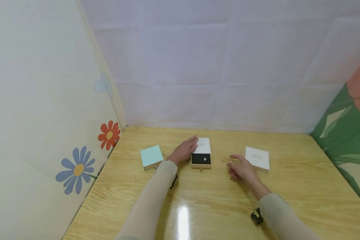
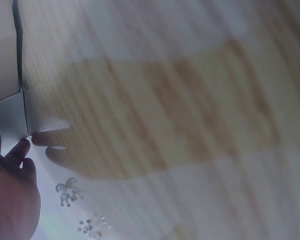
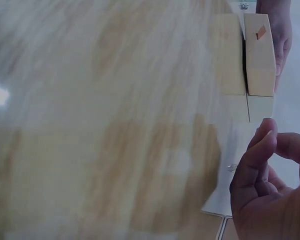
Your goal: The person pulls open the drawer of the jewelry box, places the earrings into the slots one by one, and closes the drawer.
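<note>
My left hand (image 1: 184, 150) has its fingers laid over the left side of a white box (image 1: 205, 145) with its drawer (image 1: 195, 165) pulled out. On the drawer's black lining sits a small shiny piece of jewelry (image 1: 204, 159). Beside this hand in the left wrist view are pearl-and-crystal pieces of jewelry (image 2: 67, 192). My right hand (image 1: 243, 168) hovers left of a second white box (image 1: 258, 157), fingers loosely bent, with nothing visible in its grip. In the right wrist view, a small silvery piece (image 3: 232, 167) shows next to the thumb, partly hidden.
A light-teal box (image 1: 152, 156) stands left of my left forearm. All three boxes are on a glossy wooden table (image 1: 216, 196), which mirrors things in the wrist views. White cloth (image 1: 198, 66) hangs behind, with flowered panels at both sides.
</note>
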The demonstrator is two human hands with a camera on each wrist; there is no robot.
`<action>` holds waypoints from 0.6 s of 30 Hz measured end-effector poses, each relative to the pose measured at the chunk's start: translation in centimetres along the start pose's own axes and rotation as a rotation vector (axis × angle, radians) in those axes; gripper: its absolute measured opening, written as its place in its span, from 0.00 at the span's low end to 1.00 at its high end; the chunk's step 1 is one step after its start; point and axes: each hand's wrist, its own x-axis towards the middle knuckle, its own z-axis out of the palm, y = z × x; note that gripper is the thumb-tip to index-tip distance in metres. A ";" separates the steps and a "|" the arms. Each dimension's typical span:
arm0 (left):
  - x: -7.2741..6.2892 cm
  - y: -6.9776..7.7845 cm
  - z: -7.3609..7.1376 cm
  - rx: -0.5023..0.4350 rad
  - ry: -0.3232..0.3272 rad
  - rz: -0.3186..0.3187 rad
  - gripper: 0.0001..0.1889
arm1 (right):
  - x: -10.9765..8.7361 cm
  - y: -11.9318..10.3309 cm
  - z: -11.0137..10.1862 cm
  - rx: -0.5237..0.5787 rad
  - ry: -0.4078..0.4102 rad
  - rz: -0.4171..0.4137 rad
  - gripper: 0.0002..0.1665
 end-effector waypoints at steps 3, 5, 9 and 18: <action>0.0 -0.1 0.1 0.021 0.000 0.001 0.29 | 0.2 0.3 0.0 -0.002 -0.001 0.009 0.36; -0.1 0.0 0.1 0.020 -0.002 -0.001 0.29 | 0.3 0.5 0.0 0.012 0.005 0.022 0.36; -0.1 0.0 0.0 0.017 -0.011 -0.006 0.29 | 0.4 0.6 0.0 0.044 0.017 0.046 0.36; -0.1 0.0 -0.1 0.019 -0.011 -0.002 0.29 | 0.8 0.9 0.1 0.060 0.035 0.065 0.36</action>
